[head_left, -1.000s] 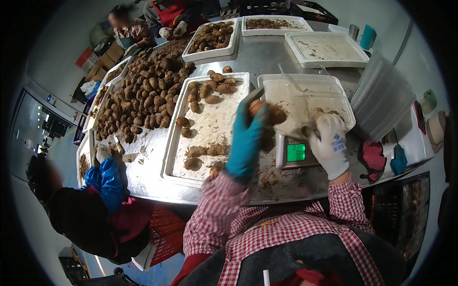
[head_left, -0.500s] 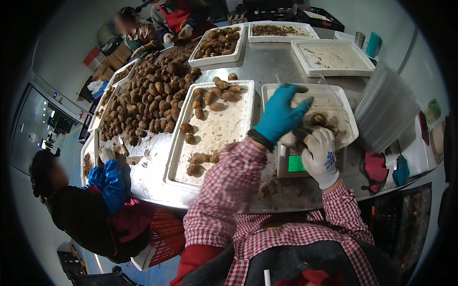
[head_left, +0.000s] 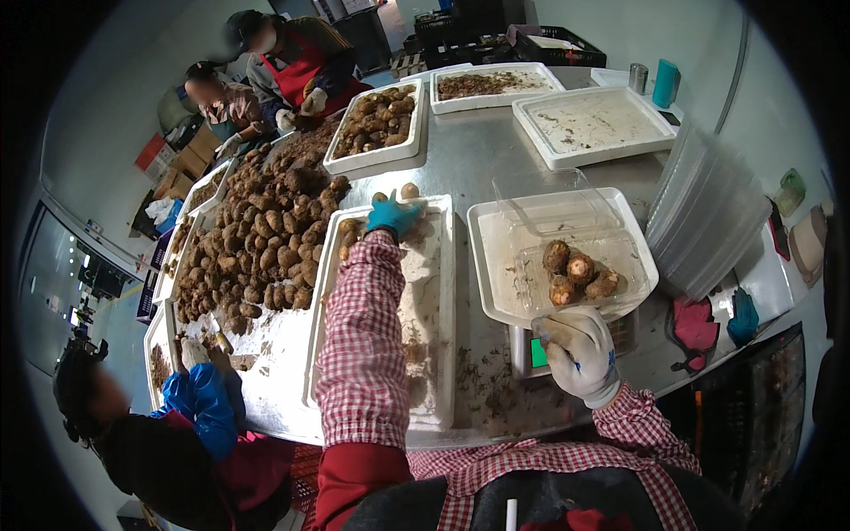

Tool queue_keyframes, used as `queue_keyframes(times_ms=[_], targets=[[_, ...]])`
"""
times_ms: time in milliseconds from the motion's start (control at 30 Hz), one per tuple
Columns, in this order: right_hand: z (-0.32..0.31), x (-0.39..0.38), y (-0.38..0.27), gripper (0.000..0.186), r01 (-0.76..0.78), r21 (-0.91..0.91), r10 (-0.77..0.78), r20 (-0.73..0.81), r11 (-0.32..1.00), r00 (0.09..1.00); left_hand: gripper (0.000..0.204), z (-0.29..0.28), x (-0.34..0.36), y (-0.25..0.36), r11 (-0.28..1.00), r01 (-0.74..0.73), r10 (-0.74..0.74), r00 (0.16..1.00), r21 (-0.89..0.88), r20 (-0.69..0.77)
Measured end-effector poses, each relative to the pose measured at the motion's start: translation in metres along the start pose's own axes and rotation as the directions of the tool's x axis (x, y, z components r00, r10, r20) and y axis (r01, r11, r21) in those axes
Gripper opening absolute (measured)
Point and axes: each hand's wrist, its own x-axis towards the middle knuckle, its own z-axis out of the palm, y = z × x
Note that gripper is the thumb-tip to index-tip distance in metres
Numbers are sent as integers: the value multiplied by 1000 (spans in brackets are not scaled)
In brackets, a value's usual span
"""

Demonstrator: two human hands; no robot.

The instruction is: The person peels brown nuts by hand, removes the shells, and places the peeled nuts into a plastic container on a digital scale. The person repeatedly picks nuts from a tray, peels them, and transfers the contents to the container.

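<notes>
My left hand (head_left: pixel 394 215), in a teal glove, reaches over the far end of a long white tray (head_left: pixel 447 310). Its fingers are spread beside a few brown taros (head_left: pixel 350 228). My right hand (head_left: pixel 582 350), in a white glove, is by the near rim of a smaller white tray (head_left: pixel 496 292). Its fingers are curled together; whatever they may hold is hidden. In that tray an open clear plastic box (head_left: pixel 627 252) contains several taros (head_left: pixel 580 269). The tray sits on a scale with a green display (head_left: pixel 539 352), partly covered by my right hand.
A big taro heap (head_left: pixel 257 239) lies on the metal table to the left. Farther back are a taro-filled tray (head_left: pixel 416 133) and a dirt-specked tray (head_left: pixel 593 159). Stacked clear boxes (head_left: pixel 708 212) stand at right. Co-workers sit at the left (head_left: pixel 133 434) and far left (head_left: pixel 301 62).
My left hand has left the clear box and moved left to the long tray. The box's taros now show. My right hand has drawn back toward me, and the view has shifted.
</notes>
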Motion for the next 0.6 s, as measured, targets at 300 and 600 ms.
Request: queue_keyframes(times_ms=[300, 600], targets=[[6, 5, 4, 32, 28, 3, -28, 15, 1000, 999, 32, 9, -54, -33, 765, -623, 606, 782, 162, 145], [11, 2, 3, 31, 43, 45, -44, 28, 998, 999, 35, 38, -69, -39, 837, -528, 547, 819, 145, -176]])
